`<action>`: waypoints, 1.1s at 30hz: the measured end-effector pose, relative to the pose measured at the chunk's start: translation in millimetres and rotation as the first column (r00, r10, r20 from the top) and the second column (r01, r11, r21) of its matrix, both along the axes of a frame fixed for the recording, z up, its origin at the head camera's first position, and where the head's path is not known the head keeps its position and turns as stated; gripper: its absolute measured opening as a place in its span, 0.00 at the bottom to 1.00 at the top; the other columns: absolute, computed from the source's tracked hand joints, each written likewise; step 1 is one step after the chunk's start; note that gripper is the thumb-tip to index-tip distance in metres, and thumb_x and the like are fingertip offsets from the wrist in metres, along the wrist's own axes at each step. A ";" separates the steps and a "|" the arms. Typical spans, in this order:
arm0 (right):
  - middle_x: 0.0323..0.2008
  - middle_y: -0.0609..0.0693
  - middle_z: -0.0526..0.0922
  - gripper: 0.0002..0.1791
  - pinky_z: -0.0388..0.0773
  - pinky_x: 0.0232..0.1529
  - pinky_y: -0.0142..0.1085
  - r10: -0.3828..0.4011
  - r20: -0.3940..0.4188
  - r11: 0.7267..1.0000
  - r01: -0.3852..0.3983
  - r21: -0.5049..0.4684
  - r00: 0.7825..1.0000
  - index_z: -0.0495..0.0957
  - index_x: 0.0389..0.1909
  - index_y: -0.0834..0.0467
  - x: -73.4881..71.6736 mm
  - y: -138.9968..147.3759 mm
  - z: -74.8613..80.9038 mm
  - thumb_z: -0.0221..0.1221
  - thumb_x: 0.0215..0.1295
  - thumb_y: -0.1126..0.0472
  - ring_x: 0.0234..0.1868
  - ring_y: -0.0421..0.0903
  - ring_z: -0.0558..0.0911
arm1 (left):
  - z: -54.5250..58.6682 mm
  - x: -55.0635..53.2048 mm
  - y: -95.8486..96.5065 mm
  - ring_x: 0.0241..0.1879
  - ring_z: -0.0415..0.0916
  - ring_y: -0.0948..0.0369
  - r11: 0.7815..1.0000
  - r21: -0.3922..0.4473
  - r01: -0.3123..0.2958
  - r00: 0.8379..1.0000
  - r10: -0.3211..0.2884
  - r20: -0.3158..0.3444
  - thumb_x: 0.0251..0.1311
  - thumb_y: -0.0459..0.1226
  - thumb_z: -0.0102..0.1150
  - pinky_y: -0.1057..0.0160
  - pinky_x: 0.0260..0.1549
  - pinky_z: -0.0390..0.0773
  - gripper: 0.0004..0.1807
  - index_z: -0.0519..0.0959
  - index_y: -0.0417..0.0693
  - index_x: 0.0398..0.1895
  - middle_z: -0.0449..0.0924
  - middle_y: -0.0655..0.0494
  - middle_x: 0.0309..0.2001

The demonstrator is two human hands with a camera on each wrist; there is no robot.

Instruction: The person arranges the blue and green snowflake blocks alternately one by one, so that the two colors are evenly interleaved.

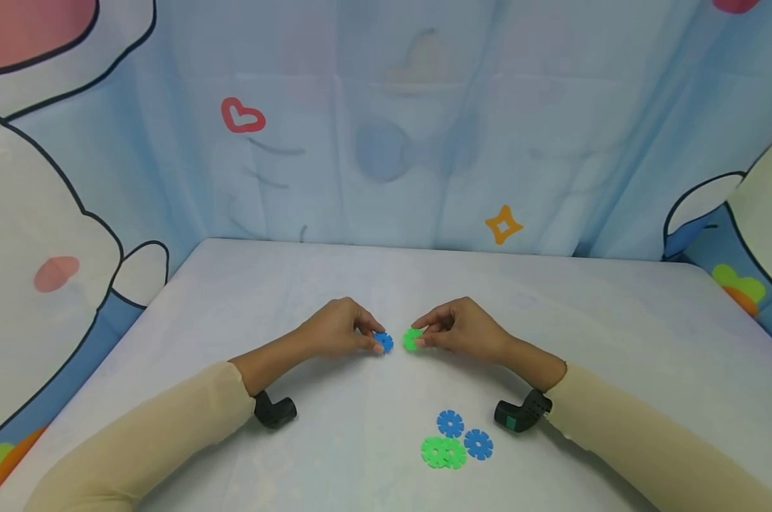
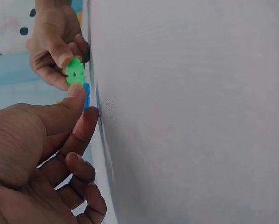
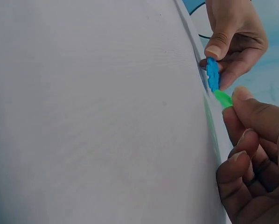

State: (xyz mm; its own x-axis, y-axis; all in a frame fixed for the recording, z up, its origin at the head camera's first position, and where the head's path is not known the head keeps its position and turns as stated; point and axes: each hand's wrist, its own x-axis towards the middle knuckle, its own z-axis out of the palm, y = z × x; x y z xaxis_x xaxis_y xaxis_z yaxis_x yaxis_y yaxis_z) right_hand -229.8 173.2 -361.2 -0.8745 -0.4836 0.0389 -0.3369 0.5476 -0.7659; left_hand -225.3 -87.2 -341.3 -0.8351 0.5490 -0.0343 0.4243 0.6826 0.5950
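Between thumb and fingers, my left hand [image 1: 341, 329] pinches a blue notched disc [image 1: 383, 342]. Facing it, my right hand [image 1: 464, 328] pinches a green notched disc [image 1: 411, 339] by its edge. A small gap separates the two discs in the head view. In the left wrist view the green disc [image 2: 75, 73] shows its flat face and centre hole, with the blue disc [image 2: 87, 94] nearly edge-on. The right wrist view has the blue disc [image 3: 212, 73] just above the thin-looking green disc [image 3: 223, 98].
Nearer the front of the white table [image 1: 334, 455] lie two blue discs [image 1: 450, 424] and two green discs [image 1: 443, 452], the green pair overlapping. Each wrist wears a black camera [image 1: 275, 411]. A printed blue curtain [image 1: 386, 128] hangs behind the table.
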 end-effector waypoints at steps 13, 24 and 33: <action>0.28 0.46 0.88 0.14 0.69 0.23 0.29 -0.014 -0.027 0.998 0.016 0.058 1.000 0.87 0.42 0.58 -3.4 -10.5 -1.2 0.72 0.55 0.59 0.27 0.40 0.79 | -2.6 -2.8 -1.9 0.35 0.78 0.68 1.000 0.001 0.002 1.000 -0.002 -0.019 0.54 0.44 0.72 0.69 0.33 0.75 0.15 0.88 0.47 0.43 0.88 0.61 0.35; 0.29 0.46 0.87 0.22 0.78 0.32 0.31 0.000 0.005 0.998 -0.001 0.060 1.000 0.85 0.48 0.61 -0.8 -17.4 2.6 0.74 0.52 0.59 0.30 0.40 0.82 | -4.3 -3.8 -1.8 0.33 0.77 0.69 1.000 0.000 -0.002 1.000 0.002 -0.023 0.54 0.43 0.73 0.70 0.31 0.74 0.15 0.88 0.47 0.43 0.89 0.60 0.35; 0.26 0.45 0.85 0.18 0.76 0.31 0.32 -0.024 -0.009 0.996 0.024 0.085 1.000 0.87 0.43 0.58 -2.5 -20.2 -0.8 0.74 0.51 0.55 0.28 0.40 0.79 | -5.2 -5.1 -1.7 0.35 0.80 0.69 1.000 0.011 0.006 1.000 -0.006 -0.025 0.54 0.43 0.73 0.70 0.33 0.76 0.15 0.88 0.47 0.43 0.89 0.60 0.36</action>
State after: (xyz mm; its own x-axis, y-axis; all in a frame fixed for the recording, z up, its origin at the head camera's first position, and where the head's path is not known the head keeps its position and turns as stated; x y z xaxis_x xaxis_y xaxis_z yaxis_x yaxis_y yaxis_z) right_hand -232.3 153.0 -362.0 -0.8857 -0.4642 0.0054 -0.3287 0.6189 -0.7134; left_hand -230.4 -88.9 -346.5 -0.8324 0.5542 -0.0074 0.4431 0.6734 0.5918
